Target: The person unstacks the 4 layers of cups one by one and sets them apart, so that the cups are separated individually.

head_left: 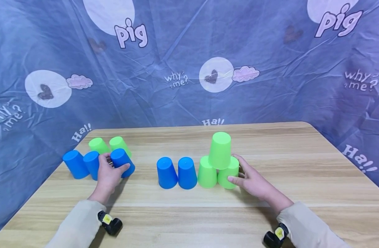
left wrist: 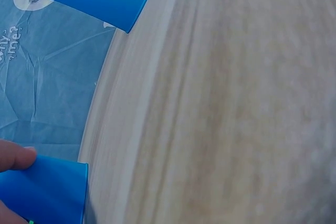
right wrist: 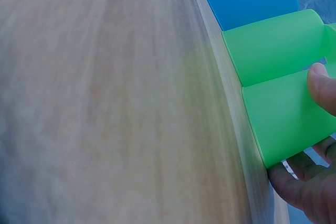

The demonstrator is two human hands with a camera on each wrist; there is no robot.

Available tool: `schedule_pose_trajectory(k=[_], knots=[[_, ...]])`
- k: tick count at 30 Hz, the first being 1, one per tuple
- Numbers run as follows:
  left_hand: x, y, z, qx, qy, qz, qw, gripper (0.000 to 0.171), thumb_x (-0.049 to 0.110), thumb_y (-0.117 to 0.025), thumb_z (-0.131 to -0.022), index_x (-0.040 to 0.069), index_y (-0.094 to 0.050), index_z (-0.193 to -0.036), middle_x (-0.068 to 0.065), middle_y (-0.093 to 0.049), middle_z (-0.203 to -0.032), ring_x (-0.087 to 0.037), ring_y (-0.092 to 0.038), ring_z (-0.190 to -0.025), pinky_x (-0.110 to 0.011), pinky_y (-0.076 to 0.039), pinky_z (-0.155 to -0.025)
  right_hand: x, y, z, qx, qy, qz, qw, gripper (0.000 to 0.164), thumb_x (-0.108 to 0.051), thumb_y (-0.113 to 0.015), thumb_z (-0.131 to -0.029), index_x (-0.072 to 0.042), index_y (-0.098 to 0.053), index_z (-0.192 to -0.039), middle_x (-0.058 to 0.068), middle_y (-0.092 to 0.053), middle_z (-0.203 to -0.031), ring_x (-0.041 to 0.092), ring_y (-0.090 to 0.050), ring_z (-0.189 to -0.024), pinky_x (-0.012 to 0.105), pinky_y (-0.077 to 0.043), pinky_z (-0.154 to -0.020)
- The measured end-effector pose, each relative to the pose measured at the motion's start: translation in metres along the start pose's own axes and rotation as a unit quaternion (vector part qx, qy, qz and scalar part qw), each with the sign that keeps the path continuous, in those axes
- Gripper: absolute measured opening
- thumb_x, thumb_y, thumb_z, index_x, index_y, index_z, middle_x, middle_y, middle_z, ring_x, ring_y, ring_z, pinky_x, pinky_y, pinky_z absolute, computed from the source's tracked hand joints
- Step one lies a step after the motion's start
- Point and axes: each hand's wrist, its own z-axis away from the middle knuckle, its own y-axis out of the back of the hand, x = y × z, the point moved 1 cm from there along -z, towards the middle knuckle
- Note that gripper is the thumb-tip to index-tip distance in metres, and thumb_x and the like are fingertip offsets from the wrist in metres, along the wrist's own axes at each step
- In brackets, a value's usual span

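At the left of the table, my left hand [head_left: 108, 176] grips an upside-down blue cup [head_left: 119, 158], thumb on its near side. In the left wrist view that blue cup [left wrist: 47, 190] shows between thumb and fingers. My right hand [head_left: 253, 182] holds the lower right green cup [head_left: 228, 178] of a small stack, thumb in front and fingers round its far side. A second green cup [head_left: 207, 174] stands beside it, and a third green cup [head_left: 220, 151] rests upside down across the two.
Two blue cups [head_left: 167, 174] stand left of the stack, the nearer one close beside it. Left of my left hand are two more blue cups [head_left: 75, 165], with two green cups [head_left: 98, 145] behind. A printed blue cloth [head_left: 183, 100] hangs behind the wooden table [head_left: 189, 220].
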Motion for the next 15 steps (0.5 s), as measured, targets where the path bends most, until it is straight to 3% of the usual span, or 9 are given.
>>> schedule_pose_trajectory(k=[15], knots=[[-0.0006,0.0002,0.0005,0.003,0.0,0.0,1.0,0.08,0.01,-0.063,-0.085,0.006,-0.008,-0.143,-0.031,-0.019,-0.146,-0.047,-0.024,-0.133,-0.062,-0.028,-0.103,0.0012,0.0004,-0.0001,0.0,-0.002,0.001,1.0,0.069,-0.019,-0.061,-0.088,-0.014,-0.021,-0.145,0.021,-0.045,-0.132,0.045,-0.038,-0.126,0.061,-0.029,-0.102]])
